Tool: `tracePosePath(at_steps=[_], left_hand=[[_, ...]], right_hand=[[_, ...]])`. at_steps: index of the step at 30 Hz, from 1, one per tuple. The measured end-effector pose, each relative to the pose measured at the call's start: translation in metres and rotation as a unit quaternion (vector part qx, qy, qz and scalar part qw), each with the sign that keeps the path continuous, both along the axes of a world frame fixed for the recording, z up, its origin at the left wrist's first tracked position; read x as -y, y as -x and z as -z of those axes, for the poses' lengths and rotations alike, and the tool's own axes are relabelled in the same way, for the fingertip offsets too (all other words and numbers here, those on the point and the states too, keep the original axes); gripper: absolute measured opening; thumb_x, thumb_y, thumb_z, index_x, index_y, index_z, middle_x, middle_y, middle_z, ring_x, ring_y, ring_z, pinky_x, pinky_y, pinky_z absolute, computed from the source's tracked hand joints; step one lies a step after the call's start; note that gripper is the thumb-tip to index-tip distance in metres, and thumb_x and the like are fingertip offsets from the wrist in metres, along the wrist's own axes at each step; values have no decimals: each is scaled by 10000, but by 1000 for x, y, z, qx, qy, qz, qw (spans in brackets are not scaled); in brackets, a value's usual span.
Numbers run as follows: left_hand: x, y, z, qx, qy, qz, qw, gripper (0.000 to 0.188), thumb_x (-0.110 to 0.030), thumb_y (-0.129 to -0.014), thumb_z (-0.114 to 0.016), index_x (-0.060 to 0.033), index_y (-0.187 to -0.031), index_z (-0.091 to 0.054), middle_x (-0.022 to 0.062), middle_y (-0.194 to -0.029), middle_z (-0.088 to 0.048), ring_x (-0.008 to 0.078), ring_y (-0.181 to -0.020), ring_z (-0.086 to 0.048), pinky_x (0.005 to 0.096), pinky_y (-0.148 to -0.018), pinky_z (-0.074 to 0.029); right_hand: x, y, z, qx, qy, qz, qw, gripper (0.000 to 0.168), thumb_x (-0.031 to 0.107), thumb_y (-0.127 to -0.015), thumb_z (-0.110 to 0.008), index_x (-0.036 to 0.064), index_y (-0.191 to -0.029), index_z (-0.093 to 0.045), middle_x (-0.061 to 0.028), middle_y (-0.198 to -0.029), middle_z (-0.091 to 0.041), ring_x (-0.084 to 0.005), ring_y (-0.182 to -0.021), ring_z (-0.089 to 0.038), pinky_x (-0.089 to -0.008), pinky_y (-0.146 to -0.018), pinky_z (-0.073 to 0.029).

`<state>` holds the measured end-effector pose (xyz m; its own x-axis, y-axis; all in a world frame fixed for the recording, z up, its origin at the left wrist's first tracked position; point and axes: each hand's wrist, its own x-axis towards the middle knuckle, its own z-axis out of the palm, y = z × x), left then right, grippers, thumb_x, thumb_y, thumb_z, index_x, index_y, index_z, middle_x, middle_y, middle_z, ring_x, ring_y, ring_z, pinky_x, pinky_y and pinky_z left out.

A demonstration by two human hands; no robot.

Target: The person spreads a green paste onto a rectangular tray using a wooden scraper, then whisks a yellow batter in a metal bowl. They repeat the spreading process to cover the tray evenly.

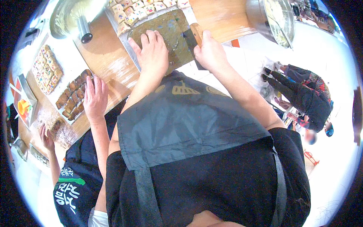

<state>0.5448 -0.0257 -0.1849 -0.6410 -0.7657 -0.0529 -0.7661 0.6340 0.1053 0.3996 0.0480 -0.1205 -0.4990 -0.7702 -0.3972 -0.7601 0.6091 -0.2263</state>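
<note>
My left hand [151,51] lies on a greenish-brown flat sheet [177,31] in a metal tray [128,48], fingers slightly spread and holding nothing. In my right hand [210,51] is the wooden handle [196,32] of a tool at the sheet's right edge. A pale, blade-like part [188,14] extends from the handle toward the tray's far side; glare obscures its shape. Beyond the sheet, several cut cake squares [140,12] with cream-coloured tops and colourful sprinkles sit in rows.
A metal bowl with a whisk [82,27] stands at left; another bowl [279,22] stands at right. A co-worker's hand [95,99] touches brown pieces [74,93] on a white board, near sprinkled squares [47,69]. Other people [300,88] are at right.
</note>
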Motion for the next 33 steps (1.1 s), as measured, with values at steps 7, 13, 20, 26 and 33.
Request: tracePosePath(at_steps=[7, 13, 20, 26, 33], left_hand=[[3, 1, -5, 1, -53, -4, 999, 624, -296, -738, -688, -17, -1252, -470, 103, -1211, -458, 259, -1175, -410, 594, -1041, -169], [4, -1, -4, 4, -47, 2, 999, 678, -327, -712, -711, -34, -1268, -456, 98, -1231, -453, 258, -1183, -409, 590, -1029, -189], [5, -3, 1, -4, -26, 9, 1000, 683, -361, -693, -724, -67, -1257, -476, 82, -1218, -475, 254, -1166, -432, 573, -1010, -223], [4, -5, 7, -7, -22, 7, 1000, 675, -355, -703, -719, -62, -1259, -473, 90, -1235, -474, 257, -1165, -436, 568, -1017, -217], [7, -6, 7, -7, -29, 14, 999, 667, -349, -715, -709, -40, -1255, -469, 97, -1217, -477, 263, -1159, -438, 576, -1017, -218]], right_hand=[[-1, -6, 4, -7, 21, -7, 1000, 310, 125, -775, -561, -46, -995, -424, -267, -859, -597, -403, -809, -617, -489, -714, -493], [-7, -11, 9, -8, 42, 6, 999, 279, 109, -772, -553, -50, -971, -439, -279, -887, -584, -418, -806, -607, -492, -716, -488], [-15, -11, 18, -10, 61, 2, 998, 288, 108, -762, -561, -49, -970, -439, -270, -866, -579, -421, -779, -606, -486, -697, -498], [-18, -17, 23, -36, 103, -8, 994, 310, 109, -757, -573, -41, -984, -424, -265, -859, -570, -420, -754, -603, -497, -662, -499], [-15, -38, 27, -40, 80, -26, 996, 256, 111, -775, -542, -16, -963, -424, -257, -831, -563, -429, -744, -595, -515, -669, -492]])
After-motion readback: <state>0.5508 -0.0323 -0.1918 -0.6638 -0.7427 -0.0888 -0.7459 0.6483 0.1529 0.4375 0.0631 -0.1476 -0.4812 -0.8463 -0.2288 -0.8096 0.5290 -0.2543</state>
